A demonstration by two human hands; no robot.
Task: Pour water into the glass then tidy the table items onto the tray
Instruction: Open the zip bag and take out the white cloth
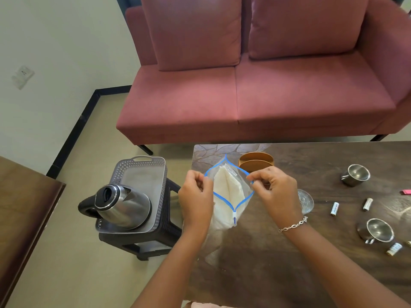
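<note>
A clear zip bag (226,196) with a blue zip rim and white folded contents stands over the table's left end, its mouth spread wide. My left hand (195,194) pinches the bag's left rim. My right hand (275,192) pinches the right rim. A steel kettle (124,205) stands on the grey perforated tray (142,170), which rests on a dark stool left of the table. A clear glass (305,201) stands on the table just right of my right hand, partly hidden by it.
On the dark wooden table (289,263) are a brown oval box (255,162) behind the bag, two steel cups (355,174) (378,230), several small batteries (334,208) and a pink item (405,192) at the right edge. A pink sofa (255,85) stands behind.
</note>
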